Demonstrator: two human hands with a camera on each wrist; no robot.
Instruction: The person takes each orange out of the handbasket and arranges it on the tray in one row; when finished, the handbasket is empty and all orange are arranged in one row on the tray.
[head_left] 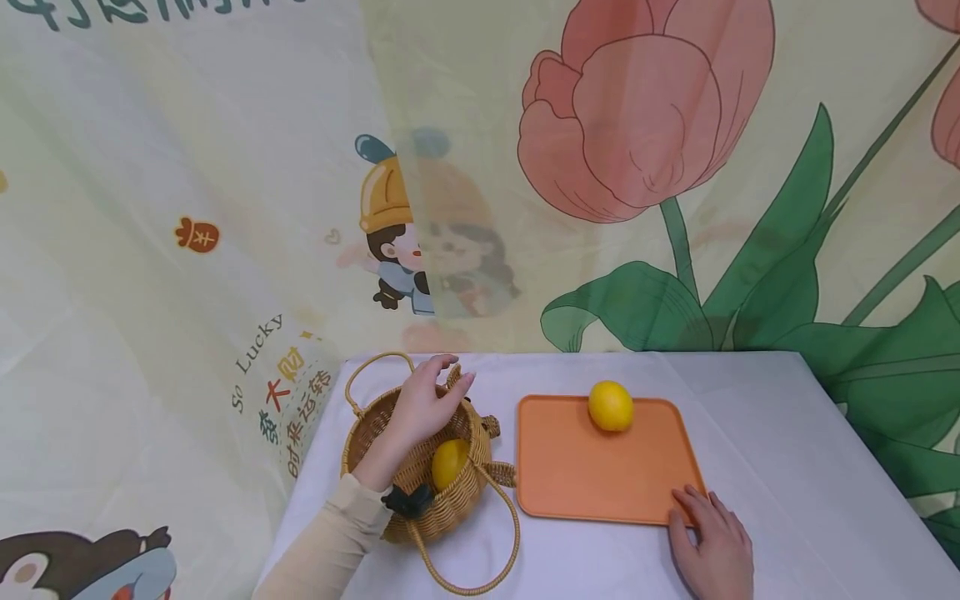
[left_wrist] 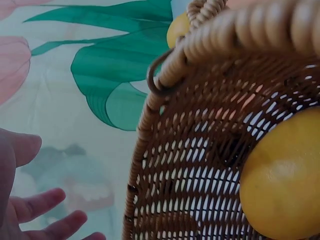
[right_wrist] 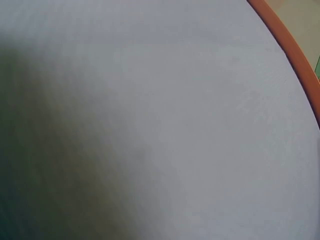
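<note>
My left hand is over the wicker basket, its fingers loosely spread and holding nothing. Inside the basket, against its right wall, lies a yellow lemon; the left wrist view shows this lemon large and close, with the fingers apart from it. A second lemon sits at the far edge of an orange tray. My right hand rests at the tray's near right corner, fingertips touching the rim. In the right wrist view the hand is not visible.
A white cloth covers the table. The basket's near handle flops outward onto the cloth, between basket and tray, and its far handle stands up at the back. A printed curtain hangs behind the table.
</note>
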